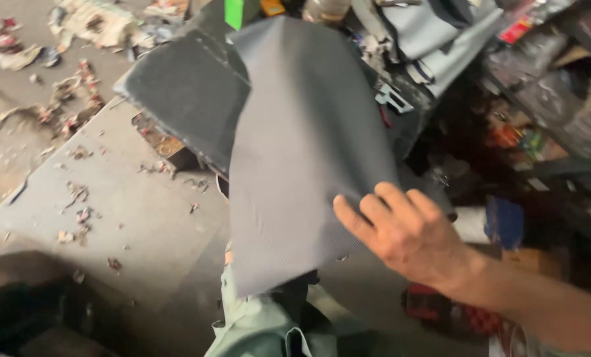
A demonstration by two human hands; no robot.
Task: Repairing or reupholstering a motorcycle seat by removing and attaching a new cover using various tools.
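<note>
Nearest, the right hand [407, 231] lies with fingers spread flat on the lower right edge of a grey fabric sheet [302, 152], not pinching it. The sheet's long axis runs up and away from the fingers, over a darker foam-backed panel [189, 99]. Beyond it, a littered grey worktop [110, 198] and folded grey fabric [427, 33], probably offcuts. The left hand is out of sight.

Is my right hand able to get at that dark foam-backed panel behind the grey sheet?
Probably not directly. The right hand rests on the lower edge of the grey sheet, which hangs in front of part of the dark panel; the panel's exposed part lies farther up and across.
</note>
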